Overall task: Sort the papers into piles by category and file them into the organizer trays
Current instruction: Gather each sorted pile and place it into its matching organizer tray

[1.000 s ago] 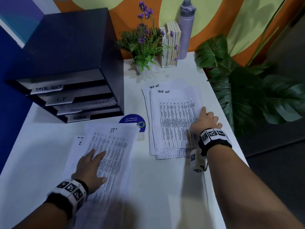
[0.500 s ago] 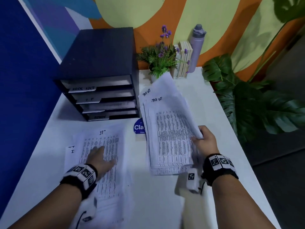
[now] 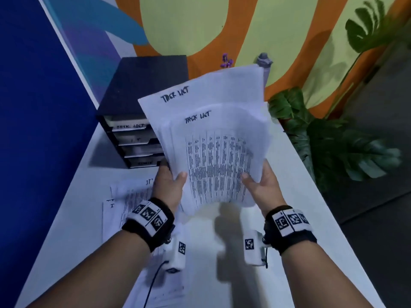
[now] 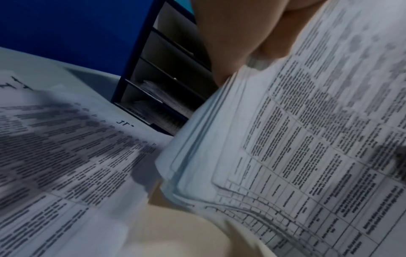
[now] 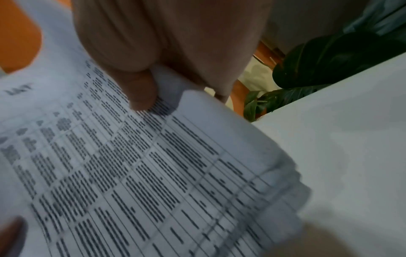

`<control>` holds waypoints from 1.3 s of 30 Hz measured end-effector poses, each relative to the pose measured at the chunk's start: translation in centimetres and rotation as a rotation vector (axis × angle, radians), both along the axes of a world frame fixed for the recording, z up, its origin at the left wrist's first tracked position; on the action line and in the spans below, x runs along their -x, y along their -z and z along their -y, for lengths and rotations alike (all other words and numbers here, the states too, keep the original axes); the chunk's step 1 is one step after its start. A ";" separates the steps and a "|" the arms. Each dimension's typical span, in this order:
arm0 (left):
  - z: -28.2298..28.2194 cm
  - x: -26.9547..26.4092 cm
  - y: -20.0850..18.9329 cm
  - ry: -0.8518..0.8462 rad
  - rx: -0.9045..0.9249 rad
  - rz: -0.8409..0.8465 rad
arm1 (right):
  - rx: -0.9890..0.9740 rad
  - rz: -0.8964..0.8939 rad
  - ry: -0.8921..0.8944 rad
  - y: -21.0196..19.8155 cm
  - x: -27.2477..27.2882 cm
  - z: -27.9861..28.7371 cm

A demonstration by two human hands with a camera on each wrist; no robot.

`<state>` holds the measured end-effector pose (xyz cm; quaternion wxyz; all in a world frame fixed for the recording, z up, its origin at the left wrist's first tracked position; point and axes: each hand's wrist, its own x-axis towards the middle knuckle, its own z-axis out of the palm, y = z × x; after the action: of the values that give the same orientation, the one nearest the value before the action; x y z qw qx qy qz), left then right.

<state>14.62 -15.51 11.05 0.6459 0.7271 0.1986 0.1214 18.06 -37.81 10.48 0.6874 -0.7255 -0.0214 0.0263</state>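
Both hands hold up a stack of white printed sheets headed "TASK LIST" (image 3: pixel 213 138) above the white table. My left hand (image 3: pixel 172 178) grips its lower left edge, thumb on the front. My right hand (image 3: pixel 259 178) pinches its lower right edge (image 5: pixel 153 156), thumb on top. The same stack (image 4: pixel 296 139) fills the left wrist view. A second pile marked "IT" (image 3: pixel 131 196) lies flat on the table at the left (image 4: pixel 66 147). The black organizer (image 3: pixel 142 121) stands behind, its trays labelled; the top one reads "TASK LIST".
The white table (image 3: pixel 222 263) runs forward between my arms. Big-leafed green plants (image 3: pixel 333 147) stand off its right edge. A purple flower (image 3: pixel 226 61) and a grey bottle (image 3: pixel 264 61) peek over the held sheets at the back wall.
My right hand lifted the task list stack off the table. My left hand left the IT pile and took hold of the stack's left edge. The stack now stands raised.
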 end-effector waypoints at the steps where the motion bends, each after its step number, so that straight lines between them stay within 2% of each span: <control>1: -0.1 0.4 -0.3 0.025 -0.012 0.012 | -0.043 -0.014 0.026 -0.1 0.0 -0.1; 4: -0.1 1.6 -0.2 0.142 0.039 0.017 | -0.151 -0.038 0.084 -0.5 0.3 0.3; 6: 0.1 2.1 0.4 0.173 0.046 -0.038 | -0.184 -0.024 0.074 -0.4 0.8 0.5; 8: 0.5 2.2 0.7 0.157 0.022 -0.070 | -0.161 0.024 0.055 -0.6 1.2 0.5; 12: 1.4 1.6 -0.2 0.083 0.019 -0.031 | -0.184 0.042 0.100 -1.2 1.2 0.0; 16: 1.4 1.7 -1.5 0.090 0.089 0.063 | -0.167 0.214 0.152 -2.1 1.3 0.5; 19: 1.6 1.6 -2.4 0.067 0.095 0.125 | -0.028 0.416 0.113 -3.1 0.8 0.8; 22: 2.6 0.8 -4.0 -0.051 0.036 0.166 | 0.184 0.575 0.083 -4.2 0.3 0.5; 26: 3.5 -1.1 -5.8 -0.191 0.125 0.113 | 0.180 0.640 0.096 -5.1 1.6 -0.2; 30: 3.8 -2.0 -6.5 -0.250 0.125 0.086 | -0.007 0.565 0.164 -4.5 4.0 -0.8; 34: 3.7 -1.8 -6.4 -0.260 0.150 0.121 | -0.031 0.416 0.197 -2.3 4.8 -0.8; 37: 3.6 -1.4 -6.0 -0.186 0.140 0.189 | -0.137 0.184 0.198 -1.1 4.5 -0.5; 39: 3.3 -0.8 -5.5 -0.080 0.064 0.228 | -0.146 0.136 0.217 -1.2 4.4 -0.4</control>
<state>15.40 -18.81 16.60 0.6817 0.6792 0.1565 0.2225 13.69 -37.39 11.71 0.7341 -0.6717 0.0088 -0.0988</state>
